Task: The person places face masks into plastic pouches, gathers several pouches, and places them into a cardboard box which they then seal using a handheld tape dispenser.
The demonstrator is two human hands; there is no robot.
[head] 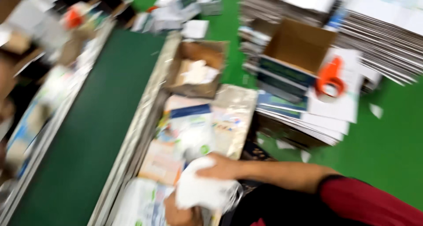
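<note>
Both hands are gripping a white plastic pouch (203, 191) just beside the metal edge of the dark green conveyor belt (92, 124). The right hand (220, 168) is lying over the pouch's top with its fingers curled down onto it; the left hand (178, 213) is clasping it from beneath, though blur is hiding its fingers' exact closure. Beyond the pouch, along the belt's side, printed packets (189, 129) are lying flat, and an open cardboard box (196, 67) is holding something white and crumpled. Farther from the belt, another open cardboard box (299, 45) is sitting on stacked sheets, its inside looking bare, beside an orange tape dispenser (330, 78).
</note>
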